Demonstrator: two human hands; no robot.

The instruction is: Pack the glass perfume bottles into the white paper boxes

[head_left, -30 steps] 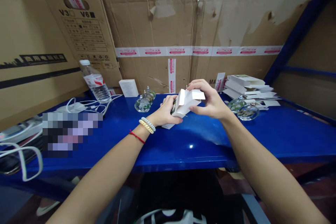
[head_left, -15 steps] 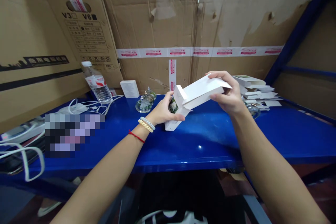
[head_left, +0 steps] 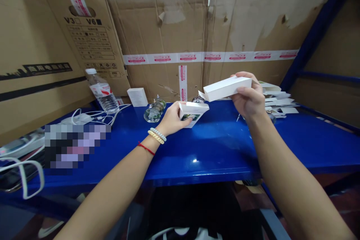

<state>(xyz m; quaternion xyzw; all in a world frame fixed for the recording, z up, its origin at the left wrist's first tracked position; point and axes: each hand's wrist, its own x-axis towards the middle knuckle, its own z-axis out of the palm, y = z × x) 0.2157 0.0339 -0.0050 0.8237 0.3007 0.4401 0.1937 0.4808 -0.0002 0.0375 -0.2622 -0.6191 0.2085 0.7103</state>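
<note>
My left hand (head_left: 174, 120) grips a white box with a green picture (head_left: 194, 112) just above the blue table. Held higher, to the right of it, is a plain white box (head_left: 227, 88) with a loose flap at its left end, and my right hand (head_left: 249, 95) is closed round its right end. The two boxes are apart. Left of my left hand, several glass items (head_left: 154, 109) stand in a row, and another round shiny item (head_left: 198, 99) shows behind the boxes.
A small white box (head_left: 137, 97) and a water bottle (head_left: 102, 92) stand at the back left. White cables (head_left: 28, 165) lie at the left. Flat white cartons (head_left: 281, 101) are stacked at the right. Cardboard (head_left: 165, 26) walls the back of the blue table (head_left: 180, 157).
The two boxes, joined or touching before, are now apart. My right hand has lifted the plain box slightly, and the picture box in my left hand has turned more upright.
</note>
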